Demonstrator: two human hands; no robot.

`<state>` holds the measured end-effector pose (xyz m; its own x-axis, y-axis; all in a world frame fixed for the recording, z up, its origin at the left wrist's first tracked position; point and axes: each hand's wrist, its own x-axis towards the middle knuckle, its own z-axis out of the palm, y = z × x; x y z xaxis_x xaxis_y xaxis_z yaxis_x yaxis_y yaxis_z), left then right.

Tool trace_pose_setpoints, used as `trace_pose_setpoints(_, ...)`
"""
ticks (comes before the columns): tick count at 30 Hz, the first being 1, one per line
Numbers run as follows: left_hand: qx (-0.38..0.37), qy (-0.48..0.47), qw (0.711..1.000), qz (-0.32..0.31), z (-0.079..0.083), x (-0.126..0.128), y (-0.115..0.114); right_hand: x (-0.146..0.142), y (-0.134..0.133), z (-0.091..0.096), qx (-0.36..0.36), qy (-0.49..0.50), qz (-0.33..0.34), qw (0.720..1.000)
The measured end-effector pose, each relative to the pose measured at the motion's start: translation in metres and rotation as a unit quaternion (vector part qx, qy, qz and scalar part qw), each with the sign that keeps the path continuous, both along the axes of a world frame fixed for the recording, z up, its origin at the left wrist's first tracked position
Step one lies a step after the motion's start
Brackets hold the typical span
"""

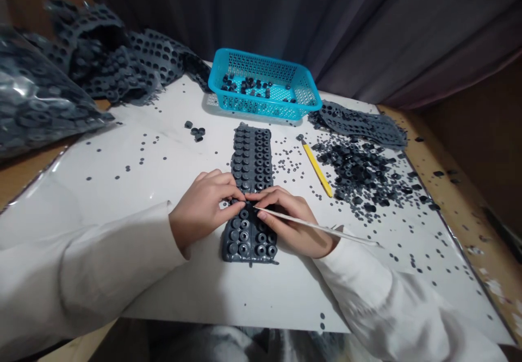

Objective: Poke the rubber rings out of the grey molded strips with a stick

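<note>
Right hand [308, 237] grasps the tool [318, 225] over the sheet [252, 158]; left hand [207, 196] touches it, grip I cannot tell; basket [261, 108] far.

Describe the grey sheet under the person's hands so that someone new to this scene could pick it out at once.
Find the blue plastic basket on the white tabletop. On its near side, partly under the left hand and right hand, lies a long dark grey sheet. Rows of raised round pieces stud it, unlike the hole-filled strip right of the basket.
</note>
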<state>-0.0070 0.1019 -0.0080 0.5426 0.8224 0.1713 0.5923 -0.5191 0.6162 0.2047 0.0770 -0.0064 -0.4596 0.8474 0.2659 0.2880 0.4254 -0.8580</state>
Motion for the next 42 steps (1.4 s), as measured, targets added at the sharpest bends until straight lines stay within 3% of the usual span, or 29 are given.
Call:
trace_pose_setpoints(21,-0.045,0.023,0.999,0.018,0.0041,0.0024,0.0004,0.0001,0.0009,-0.0078,0.122,-0.071,0.027,0.99)
trace_pose_setpoints(28,-0.052,0.014,0.998,0.017,0.0045,0.0024,0.0004,0.0001,-0.0013,-0.0023,0.062,-0.025,-0.01,0.998)
trace_pose_setpoints(32,-0.054,0.011,0.998,0.017,0.0041,0.0022,0.0004,0.0014,-0.0009,0.0008,0.034,-0.025,0.007,0.999)
trace_pose_setpoints(42,-0.051,0.015,0.999,0.014,0.0032,0.0016,0.0012,-0.0004,-0.0004,-0.0009,0.071,-0.037,0.021,0.997)
